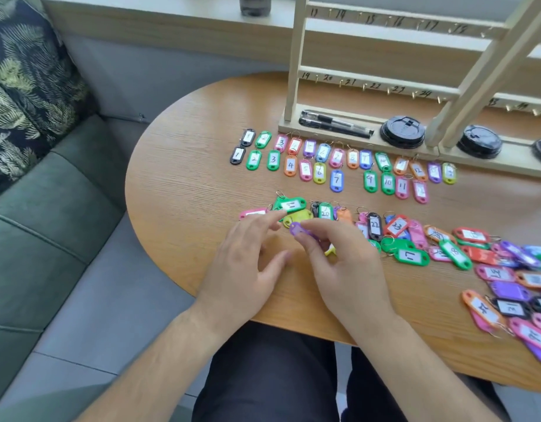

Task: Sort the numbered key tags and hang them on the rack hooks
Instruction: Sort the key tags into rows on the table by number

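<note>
Two neat rows of numbered key tags, running from 1 to about 12, lie in front of the wooden rack, whose numbered hooks hang bare. A looser band of unsorted tags stretches to the right edge. My right hand pinches a purple tag just above the table. A yellow tag peeks out under its fingers. My left hand hovers beside it with fingers spread, its index fingertip near a green tag and a yellow-green tag.
The oval wooden table stands beside a green sofa with a leaf-print cushion. Two black pens and black round lids lie on the rack's base. A dark bottle stands on the sill.
</note>
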